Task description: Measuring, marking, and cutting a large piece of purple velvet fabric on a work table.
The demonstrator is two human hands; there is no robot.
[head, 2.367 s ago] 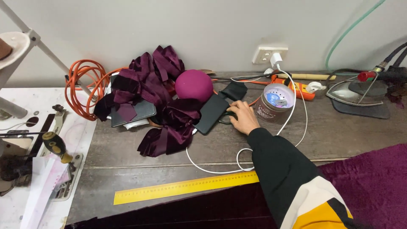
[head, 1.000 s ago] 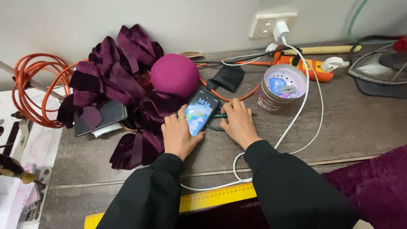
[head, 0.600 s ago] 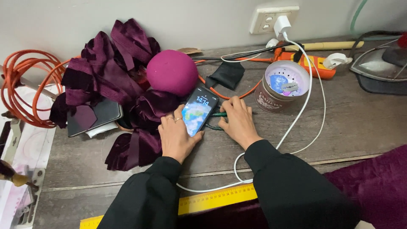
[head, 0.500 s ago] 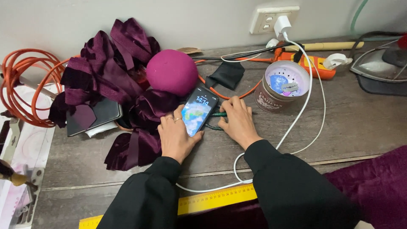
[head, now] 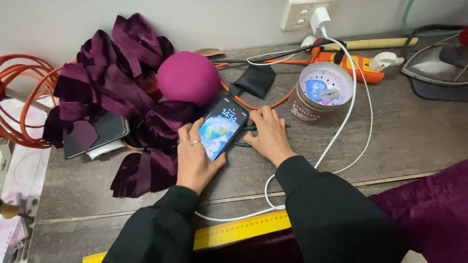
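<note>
resting tilted on the wooden surface (head: 399, 141), the phone (head: 223, 127) has its lit screen up, its top end near the magenta ball (head: 188, 78). left hand (head: 195, 158) cups its left edge, fingers curled loosely, thumb at the lower corner. right hand (head: 269, 134) lies just beside the right edge, fingers bent over something dark green; whether it grips that, i cannot tell. judged stiff, smooth, slippery, fragile glass: best held by its long edges. purple fabric (head: 122, 97) hides the surface beneath; the white cable (head: 341, 131) end by the phone is unseen.
</note>
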